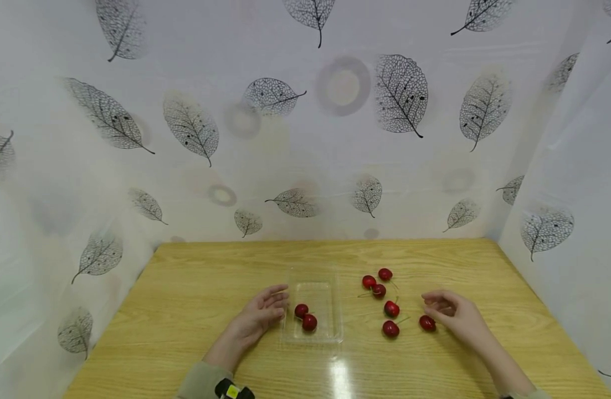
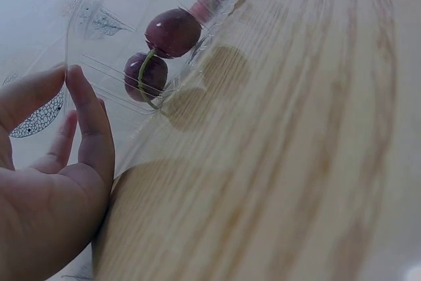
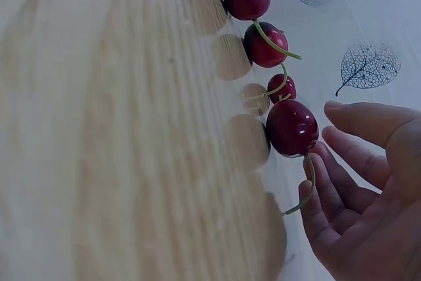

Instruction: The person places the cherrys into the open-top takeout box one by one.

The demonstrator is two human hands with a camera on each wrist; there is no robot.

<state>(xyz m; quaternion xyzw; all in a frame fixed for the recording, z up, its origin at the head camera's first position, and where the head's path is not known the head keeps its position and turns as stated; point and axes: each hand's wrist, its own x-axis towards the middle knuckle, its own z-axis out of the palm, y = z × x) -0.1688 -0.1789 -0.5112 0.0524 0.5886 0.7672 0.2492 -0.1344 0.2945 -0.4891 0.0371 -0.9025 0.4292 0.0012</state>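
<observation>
A clear plastic box (image 1: 312,339) lies on the table with two dark red cherries (image 1: 309,322) inside. At its left side is my left hand (image 1: 259,317); in the left wrist view, the thumb and forefinger of this hand (image 2: 62,162) pinch the box's rim (image 2: 66,44). One cherry in the box shows a green stem. My right hand (image 1: 457,317) hovers beside the rightmost cherry (image 1: 427,323), fingers loosely bent and holding nothing. In the right wrist view, the fingers (image 3: 332,192) are close behind the nearest cherry (image 3: 292,128) and its stem; contact is hard to tell.
Between the box and my right hand, several loose cherries (image 1: 391,308) lie scattered, some with green stems. The wooden table (image 1: 195,277) is bordered at the back and sides by a white leaf-patterned sheet (image 1: 330,155).
</observation>
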